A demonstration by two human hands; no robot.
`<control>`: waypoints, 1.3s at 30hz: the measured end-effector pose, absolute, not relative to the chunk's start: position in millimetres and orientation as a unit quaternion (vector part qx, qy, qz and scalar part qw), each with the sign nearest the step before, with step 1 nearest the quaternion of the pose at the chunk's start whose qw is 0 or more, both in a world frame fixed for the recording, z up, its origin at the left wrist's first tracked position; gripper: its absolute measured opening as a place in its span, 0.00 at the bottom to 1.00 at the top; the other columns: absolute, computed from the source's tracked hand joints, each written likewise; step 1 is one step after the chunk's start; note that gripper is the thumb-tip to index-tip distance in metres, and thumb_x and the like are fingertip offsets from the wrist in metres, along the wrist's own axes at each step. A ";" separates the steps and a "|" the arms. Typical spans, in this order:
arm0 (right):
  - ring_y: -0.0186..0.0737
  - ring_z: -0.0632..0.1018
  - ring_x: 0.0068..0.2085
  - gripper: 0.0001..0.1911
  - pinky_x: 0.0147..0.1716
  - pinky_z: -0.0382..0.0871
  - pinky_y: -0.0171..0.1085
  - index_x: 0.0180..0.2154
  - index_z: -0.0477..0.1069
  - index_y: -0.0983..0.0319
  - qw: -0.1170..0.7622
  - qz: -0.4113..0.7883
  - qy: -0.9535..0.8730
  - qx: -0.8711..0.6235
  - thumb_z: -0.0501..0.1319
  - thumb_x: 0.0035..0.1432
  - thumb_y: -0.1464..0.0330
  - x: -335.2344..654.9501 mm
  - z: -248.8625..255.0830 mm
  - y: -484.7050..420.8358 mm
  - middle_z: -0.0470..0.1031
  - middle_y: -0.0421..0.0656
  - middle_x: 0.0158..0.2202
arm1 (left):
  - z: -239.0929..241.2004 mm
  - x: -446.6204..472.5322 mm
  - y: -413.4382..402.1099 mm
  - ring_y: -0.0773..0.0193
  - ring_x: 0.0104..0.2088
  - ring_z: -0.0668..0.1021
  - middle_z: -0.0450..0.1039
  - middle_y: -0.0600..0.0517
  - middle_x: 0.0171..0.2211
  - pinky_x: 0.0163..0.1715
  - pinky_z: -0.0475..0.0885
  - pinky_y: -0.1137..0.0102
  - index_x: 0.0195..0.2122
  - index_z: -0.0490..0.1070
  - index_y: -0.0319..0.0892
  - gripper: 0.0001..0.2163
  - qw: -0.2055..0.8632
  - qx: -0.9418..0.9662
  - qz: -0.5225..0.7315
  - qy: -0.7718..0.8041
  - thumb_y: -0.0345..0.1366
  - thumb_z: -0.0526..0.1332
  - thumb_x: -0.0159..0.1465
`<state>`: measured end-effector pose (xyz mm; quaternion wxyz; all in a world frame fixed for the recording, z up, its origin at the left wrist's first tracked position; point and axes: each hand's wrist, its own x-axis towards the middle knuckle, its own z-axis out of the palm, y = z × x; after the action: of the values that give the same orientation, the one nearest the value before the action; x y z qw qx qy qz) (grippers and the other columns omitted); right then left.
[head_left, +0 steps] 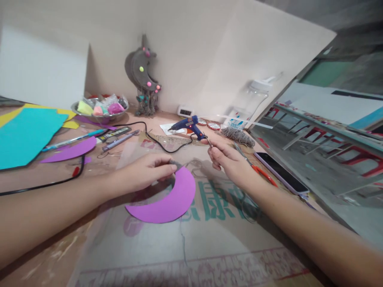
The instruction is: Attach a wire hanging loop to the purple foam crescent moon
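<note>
A purple foam crescent point(170, 201) lies on a printed plastic sheet point(191, 239) in front of me. My left hand point(149, 171) pinches the crescent's upper tip, fingers closed on it. My right hand point(226, 157) is held just right of it, fingers closed on a thin metal tool point(208, 141) that points up and left; I cannot make out what kind of tool it is. A blue glue gun point(189, 126) stands just beyond the tool's tip, its black cable point(155, 139) trailing left.
Red-handled scissors point(257, 169) and a phone point(281, 171) lie to the right. A metal bowl of coloured clay point(100, 109), teal foam sheet point(24, 135), another purple crescent point(72, 150), pens point(119, 140) and a grey moon ornament point(143, 75) sit at the left and back. A clear jar point(248, 103) stands at the back right.
</note>
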<state>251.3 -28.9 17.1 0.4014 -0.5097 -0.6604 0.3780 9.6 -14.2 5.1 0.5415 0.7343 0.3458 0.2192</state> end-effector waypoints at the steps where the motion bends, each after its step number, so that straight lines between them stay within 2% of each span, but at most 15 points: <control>1: 0.30 0.59 0.23 0.22 0.23 0.57 0.33 0.52 0.65 0.60 0.374 0.351 -0.678 -0.527 0.55 0.59 0.58 255.4 22.0 -27.5 0.57 0.36 0.26 | 4.3 9.6 -14.1 0.72 0.21 0.64 0.62 0.58 0.22 0.21 0.58 0.76 0.27 0.63 0.40 0.11 0.544 0.737 0.213 0.341 0.39 0.52 0.63; 5: 0.34 0.68 0.27 0.22 0.28 0.65 0.36 0.54 0.67 0.60 0.267 0.248 -0.764 -0.532 0.55 0.59 0.60 272.3 44.0 -25.2 0.67 0.40 0.28 | 5.0 8.9 -12.5 0.71 0.23 0.64 0.61 0.58 0.23 0.23 0.59 0.75 0.27 0.61 0.40 0.12 0.468 0.799 0.210 0.315 0.40 0.50 0.64; 7: 0.37 0.72 0.30 0.23 0.32 0.67 0.38 0.55 0.66 0.60 0.246 0.202 -0.794 -0.518 0.54 0.60 0.60 275.9 52.3 -24.9 0.71 0.42 0.29 | 7.1 8.6 -12.2 0.70 0.24 0.65 0.61 0.57 0.23 0.25 0.60 0.75 0.26 0.60 0.40 0.11 0.419 0.829 0.213 0.302 0.39 0.50 0.64; 9: 0.40 0.75 0.38 0.21 0.38 0.69 0.41 0.55 0.66 0.59 0.233 0.156 -0.816 -0.505 0.53 0.61 0.61 272.9 56.9 -22.9 0.75 0.45 0.36 | 8.4 8.7 -12.8 0.69 0.26 0.65 0.61 0.57 0.24 0.26 0.60 0.74 0.26 0.60 0.40 0.11 0.392 0.845 0.211 0.296 0.38 0.49 0.64; 13: 0.45 0.70 0.53 0.18 0.52 0.63 0.47 0.53 0.68 0.58 0.175 0.098 -0.868 -0.453 0.53 0.62 0.66 245.1 55.6 -7.4 0.70 0.46 0.53 | 5.3 9.3 -13.8 0.70 0.24 0.65 0.59 0.58 0.22 0.24 0.59 0.75 0.25 0.61 0.40 0.09 0.398 0.845 0.201 0.295 0.36 0.51 0.62; 16: 0.44 0.69 0.55 0.21 0.54 0.62 0.45 0.56 0.65 0.59 0.130 0.123 -0.898 -0.402 0.53 0.61 0.70 209.9 49.1 12.3 0.67 0.46 0.56 | 1.8 9.6 -13.0 0.70 0.25 0.67 0.64 0.57 0.22 0.24 0.60 0.75 0.25 0.64 0.39 0.07 0.410 0.844 0.204 0.280 0.34 0.53 0.59; 20: 0.43 0.73 0.52 0.21 0.51 0.65 0.40 0.55 0.66 0.66 0.150 0.165 -0.893 -0.390 0.54 0.60 0.71 161.0 38.7 37.6 0.70 0.50 0.54 | 2.1 9.0 -12.3 0.69 0.24 0.69 0.69 0.56 0.23 0.23 0.60 0.75 0.26 0.68 0.39 0.09 0.418 0.839 0.195 0.289 0.37 0.54 0.59; 24: 0.42 0.73 0.50 0.19 0.49 0.65 0.38 0.52 0.68 0.63 0.162 0.178 -0.901 -0.361 0.55 0.58 0.71 128.8 34.3 53.9 0.72 0.48 0.52 | 2.9 7.9 -12.3 0.70 0.24 0.68 0.68 0.56 0.22 0.22 0.59 0.76 0.26 0.68 0.39 0.09 0.424 0.840 0.196 0.276 0.38 0.55 0.59; 28: 0.39 0.74 0.40 0.13 0.40 0.66 0.36 0.43 0.72 0.64 0.183 0.181 -0.893 -0.368 0.53 0.60 0.68 127.6 45.7 52.1 0.76 0.45 0.40 | -0.3 7.1 -11.0 0.69 0.25 0.69 0.70 0.56 0.24 0.23 0.60 0.76 0.29 0.70 0.39 0.09 0.422 0.842 0.200 0.271 0.39 0.57 0.59; 30: 0.35 0.72 0.32 0.12 0.32 0.63 0.34 0.38 0.71 0.65 0.234 0.153 -0.867 -0.413 0.54 0.59 0.64 140.0 55.5 40.7 0.73 0.41 0.31 | -1.6 6.8 -10.1 0.69 0.26 0.70 0.70 0.55 0.25 0.25 0.61 0.76 0.30 0.70 0.39 0.09 0.423 0.841 0.202 0.270 0.39 0.56 0.60; 33: 0.31 0.63 0.24 0.16 0.24 0.55 0.32 0.26 0.66 0.63 0.275 0.114 -0.816 -0.495 0.56 0.56 0.57 167.5 66.2 12.4 0.61 0.36 0.21 | -1.6 6.7 -9.4 0.69 0.26 0.69 0.69 0.56 0.25 0.26 0.62 0.75 0.30 0.69 0.39 0.09 0.429 0.836 0.218 0.264 0.38 0.55 0.61; 36: 0.31 0.60 0.22 0.21 0.22 0.51 0.32 0.19 0.62 0.62 0.223 0.167 -0.819 -0.502 0.53 0.58 0.56 192.6 64.1 -19.0 0.55 0.35 0.18 | 0.2 7.1 -8.9 0.68 0.29 0.70 0.68 0.56 0.27 0.29 0.63 0.75 0.30 0.67 0.39 0.07 0.447 0.827 0.235 0.247 0.35 0.54 0.62; 39: 0.31 0.59 0.23 0.17 0.21 0.51 0.32 0.21 0.65 0.63 0.192 0.216 -0.806 -0.516 0.56 0.56 0.58 207.3 49.0 -39.5 0.56 0.35 0.19 | 2.2 7.5 -9.2 0.68 0.30 0.70 0.67 0.55 0.28 0.31 0.64 0.74 0.31 0.67 0.38 0.06 0.471 0.813 0.235 0.250 0.33 0.53 0.62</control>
<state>207.3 -39.5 49.0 0.1924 -0.5164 -0.8062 0.2155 7.5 -9.2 2.2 0.4707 0.8129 0.2496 0.2351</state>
